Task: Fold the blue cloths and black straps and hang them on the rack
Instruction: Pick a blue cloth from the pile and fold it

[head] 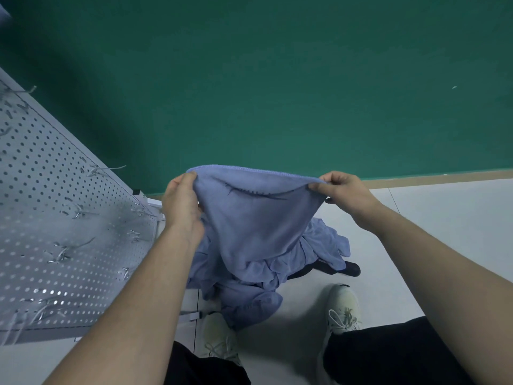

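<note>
I hold a blue cloth up by its top edge. My left hand pinches its left corner and my right hand pinches its right corner, so the cloth hangs slack between them. Below it a pile of several more blue cloths lies crumpled on the pale floor. A black strap pokes out from under the right side of the pile. The grey perforated rack with metal hooks stands at the left.
A green wall fills the upper part of the view, with a tan skirting at its base. My two white shoes stand on the pale floor just in front of the pile.
</note>
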